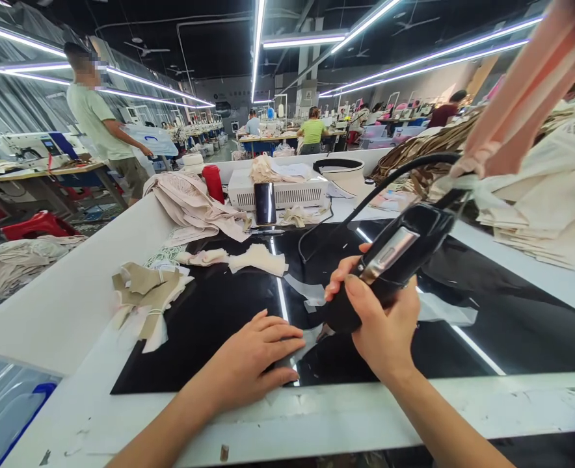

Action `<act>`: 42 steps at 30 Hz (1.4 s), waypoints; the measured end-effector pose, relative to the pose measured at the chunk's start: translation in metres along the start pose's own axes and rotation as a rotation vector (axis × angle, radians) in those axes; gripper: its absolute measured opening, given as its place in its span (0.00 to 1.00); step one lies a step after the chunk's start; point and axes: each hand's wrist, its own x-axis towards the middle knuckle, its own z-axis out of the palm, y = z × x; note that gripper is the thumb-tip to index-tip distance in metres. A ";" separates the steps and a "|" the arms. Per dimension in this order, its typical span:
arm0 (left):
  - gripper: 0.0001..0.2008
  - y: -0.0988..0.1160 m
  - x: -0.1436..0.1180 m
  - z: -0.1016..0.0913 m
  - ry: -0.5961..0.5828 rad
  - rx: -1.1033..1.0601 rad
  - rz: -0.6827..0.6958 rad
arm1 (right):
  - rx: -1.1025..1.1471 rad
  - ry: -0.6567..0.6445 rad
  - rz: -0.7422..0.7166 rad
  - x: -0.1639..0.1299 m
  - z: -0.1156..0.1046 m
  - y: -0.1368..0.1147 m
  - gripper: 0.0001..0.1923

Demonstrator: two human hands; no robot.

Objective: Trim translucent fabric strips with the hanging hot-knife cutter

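My right hand point(385, 325) is wrapped round a bulky black corded hand tool point(397, 250) with a silver plate on its side. The tool tilts down to the left, and its narrow tip sits by a small sheer white fabric piece point(309, 344). Flat on the glossy black board point(209, 325), my left hand point(258, 354) rests with fingers stretched, the fingertips on that fabric piece. A peach cloth strip point(516, 104) is tied round the upper end of the tool. More sheer pieces point(446, 309) lie right of my right hand, and another sheer strip point(307, 289) lies beyond the tool.
Beige fabric bundles point(148, 286) and cream pieces point(258, 260) lie at left. A phone point(265, 205) leans on a white vented box point(287, 192), beside a red cylinder point(213, 184). Fabric stacks point(551, 188) fill the right. A person point(97, 123) stands far left.
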 end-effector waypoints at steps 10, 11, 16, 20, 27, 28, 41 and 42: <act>0.22 -0.001 -0.002 0.000 0.011 0.001 0.004 | -0.033 0.070 -0.057 0.009 -0.012 0.002 0.19; 0.22 0.000 -0.002 0.000 0.010 0.000 0.003 | -0.031 0.065 -0.057 0.009 -0.012 0.003 0.19; 0.23 0.000 -0.001 0.000 0.011 -0.004 0.008 | -0.047 0.048 -0.062 0.009 -0.012 0.005 0.18; 0.22 -0.002 -0.001 0.001 0.010 0.006 0.012 | -0.031 0.047 -0.045 0.008 -0.012 0.004 0.18; 0.22 -0.002 0.000 0.001 0.045 -0.012 0.019 | -0.002 0.032 -0.015 0.002 -0.005 0.000 0.20; 0.23 -0.002 0.000 0.001 0.043 -0.014 0.017 | -0.008 0.032 -0.004 0.001 -0.005 0.001 0.20; 0.16 -0.017 0.000 0.010 0.341 -0.029 -0.151 | -0.152 0.023 -0.043 0.009 -0.008 -0.006 0.18; 0.15 -0.019 0.000 0.012 0.360 -0.027 -0.178 | -0.197 0.015 -0.049 0.010 -0.011 -0.008 0.18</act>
